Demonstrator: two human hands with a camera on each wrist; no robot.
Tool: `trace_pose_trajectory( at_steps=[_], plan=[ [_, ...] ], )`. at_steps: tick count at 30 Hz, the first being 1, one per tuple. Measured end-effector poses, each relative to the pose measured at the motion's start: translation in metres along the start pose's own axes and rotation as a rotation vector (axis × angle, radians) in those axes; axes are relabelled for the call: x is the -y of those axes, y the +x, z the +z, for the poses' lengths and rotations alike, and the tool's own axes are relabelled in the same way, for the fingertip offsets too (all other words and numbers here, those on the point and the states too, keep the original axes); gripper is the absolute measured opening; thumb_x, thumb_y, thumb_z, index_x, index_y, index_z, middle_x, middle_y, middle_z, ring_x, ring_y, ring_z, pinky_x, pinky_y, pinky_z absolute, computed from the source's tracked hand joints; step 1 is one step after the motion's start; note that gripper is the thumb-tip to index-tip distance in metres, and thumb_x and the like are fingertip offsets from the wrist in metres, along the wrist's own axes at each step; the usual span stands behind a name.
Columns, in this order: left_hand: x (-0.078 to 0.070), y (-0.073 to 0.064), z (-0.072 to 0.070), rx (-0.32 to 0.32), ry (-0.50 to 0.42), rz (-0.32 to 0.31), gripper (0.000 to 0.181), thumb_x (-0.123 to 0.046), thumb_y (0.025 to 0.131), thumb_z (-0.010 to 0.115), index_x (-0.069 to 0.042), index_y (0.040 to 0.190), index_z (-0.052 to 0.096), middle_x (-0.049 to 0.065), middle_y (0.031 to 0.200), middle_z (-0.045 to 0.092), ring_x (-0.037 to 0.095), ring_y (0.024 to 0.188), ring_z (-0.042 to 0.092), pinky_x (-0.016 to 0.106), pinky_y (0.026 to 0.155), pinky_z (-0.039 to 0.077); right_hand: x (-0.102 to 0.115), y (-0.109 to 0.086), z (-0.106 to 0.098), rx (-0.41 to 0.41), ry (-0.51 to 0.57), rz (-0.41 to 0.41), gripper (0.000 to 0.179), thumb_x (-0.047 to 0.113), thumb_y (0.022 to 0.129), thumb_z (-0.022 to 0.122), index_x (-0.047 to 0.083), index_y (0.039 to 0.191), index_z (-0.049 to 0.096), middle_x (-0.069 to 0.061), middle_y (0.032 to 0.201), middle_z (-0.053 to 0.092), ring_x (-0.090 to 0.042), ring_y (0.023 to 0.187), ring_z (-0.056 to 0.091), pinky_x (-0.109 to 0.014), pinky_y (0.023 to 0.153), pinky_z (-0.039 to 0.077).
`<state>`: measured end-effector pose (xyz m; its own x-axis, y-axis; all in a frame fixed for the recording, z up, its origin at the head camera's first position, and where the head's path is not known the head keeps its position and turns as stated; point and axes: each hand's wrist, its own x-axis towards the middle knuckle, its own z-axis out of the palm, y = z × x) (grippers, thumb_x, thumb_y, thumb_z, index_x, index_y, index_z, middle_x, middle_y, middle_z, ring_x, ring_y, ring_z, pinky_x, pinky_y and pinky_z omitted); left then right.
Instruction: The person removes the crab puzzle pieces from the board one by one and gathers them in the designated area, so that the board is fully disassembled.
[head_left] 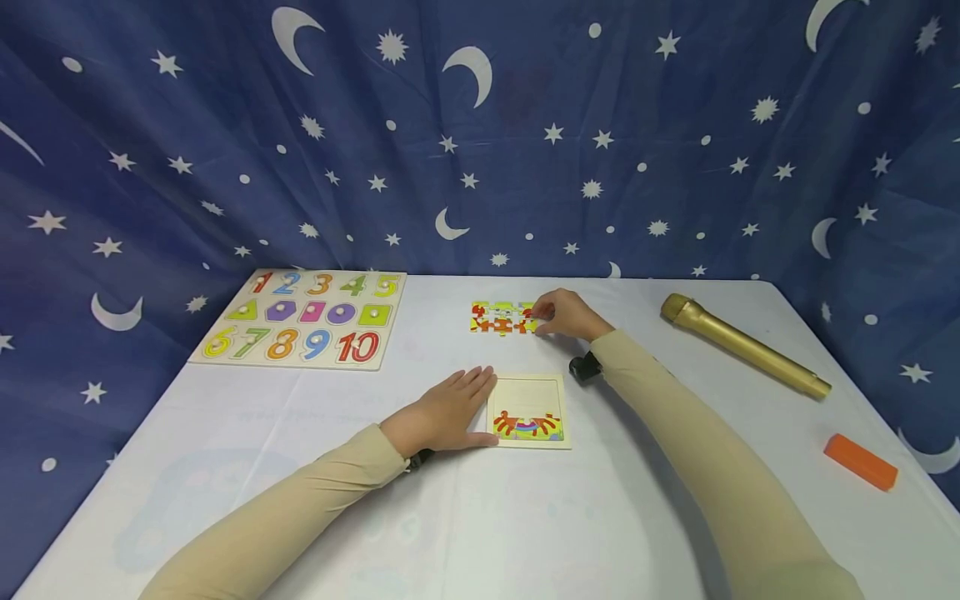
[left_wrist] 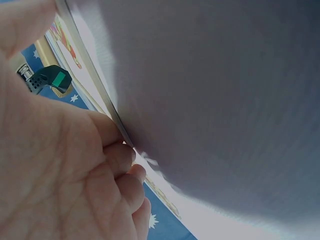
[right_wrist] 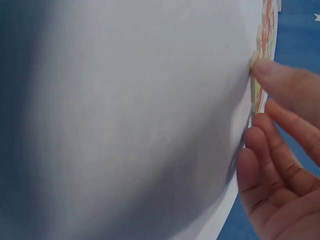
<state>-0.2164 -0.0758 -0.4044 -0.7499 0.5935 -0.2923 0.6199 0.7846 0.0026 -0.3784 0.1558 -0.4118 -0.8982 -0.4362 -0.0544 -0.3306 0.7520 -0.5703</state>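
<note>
My left hand (head_left: 448, 414) lies palm down with straight fingers against the left edge of a small wooden puzzle tray (head_left: 566, 417). Its fingertips and thumb touch the tray's side (left_wrist: 95, 75), as the left wrist view shows. Puzzle pieces (head_left: 527, 427) with red claws and a rainbow fill the tray's lower part; bare wood shows above them. Beyond the tray, my right hand (head_left: 566, 315) reaches to the right end of a group of loose puzzle pieces (head_left: 501, 310). Between its thumb and finger it pinches a puzzle piece (right_wrist: 257, 90) by its sides, low at the table.
A number and shape peg board (head_left: 300, 320) lies at the back left. On the right are a gold microphone (head_left: 742, 346) and an orange block (head_left: 860, 462). A dark wrist camera (head_left: 584, 367) hangs under the right sleeve. A starry blue curtain (head_left: 525, 150) stands behind the table.
</note>
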Motion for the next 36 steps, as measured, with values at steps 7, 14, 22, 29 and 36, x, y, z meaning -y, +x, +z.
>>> trace_pose_trajectory(
  at_steps=[7,14,22,29,36],
  plan=[
    [0.000,0.000,-0.001,0.002,0.005,0.008,0.090,-0.065,0.089,0.040,-0.005,0.151,0.014,0.009,0.159,0.012,0.022,0.147,0.012,0.037,0.121,0.015,-0.001,0.002,-0.001,0.036,-0.016,0.065,0.026,0.010,0.073,0.079,0.003,0.098,0.072,-0.011,0.096,0.068,-0.019,0.085,0.057,-0.028,0.076,0.051],
    [0.000,0.000,0.001,-0.005,-0.003,0.006,0.091,-0.066,0.089,0.040,-0.006,0.151,0.015,0.009,0.159,0.012,0.022,0.147,0.013,0.037,0.121,0.015,0.001,0.001,-0.001,0.037,-0.011,0.057,0.027,0.009,0.074,0.078,0.001,0.099,0.071,-0.013,0.098,0.069,-0.022,0.088,0.060,-0.032,0.079,0.052],
    [0.001,0.000,0.000,0.000,-0.005,0.005,0.090,-0.066,0.089,0.040,-0.006,0.151,0.014,0.009,0.159,0.012,0.023,0.147,0.012,0.037,0.121,0.014,0.018,-0.030,-0.008,0.031,0.001,-0.032,0.038,0.012,0.077,0.077,-0.001,0.111,0.066,-0.017,0.106,0.067,-0.028,0.098,0.061,-0.039,0.087,0.053],
    [0.001,0.000,-0.003,0.005,-0.014,0.000,0.090,-0.065,0.089,0.041,-0.005,0.151,0.014,0.010,0.159,0.012,0.023,0.147,0.012,0.037,0.121,0.014,0.044,-0.079,-0.002,0.110,-0.017,-0.218,0.036,0.013,0.076,0.078,-0.001,0.107,0.067,-0.014,0.100,0.068,-0.025,0.091,0.061,-0.035,0.079,0.056],
    [0.000,0.000,-0.001,-0.007,-0.007,0.003,0.090,-0.065,0.089,0.041,-0.004,0.151,0.015,0.009,0.159,0.013,0.022,0.147,0.013,0.037,0.121,0.015,0.062,-0.111,0.019,0.220,-0.007,-0.253,0.035,0.016,0.075,0.079,0.002,0.105,0.067,-0.006,0.096,0.067,-0.015,0.083,0.058,-0.024,0.073,0.054]
  ],
)
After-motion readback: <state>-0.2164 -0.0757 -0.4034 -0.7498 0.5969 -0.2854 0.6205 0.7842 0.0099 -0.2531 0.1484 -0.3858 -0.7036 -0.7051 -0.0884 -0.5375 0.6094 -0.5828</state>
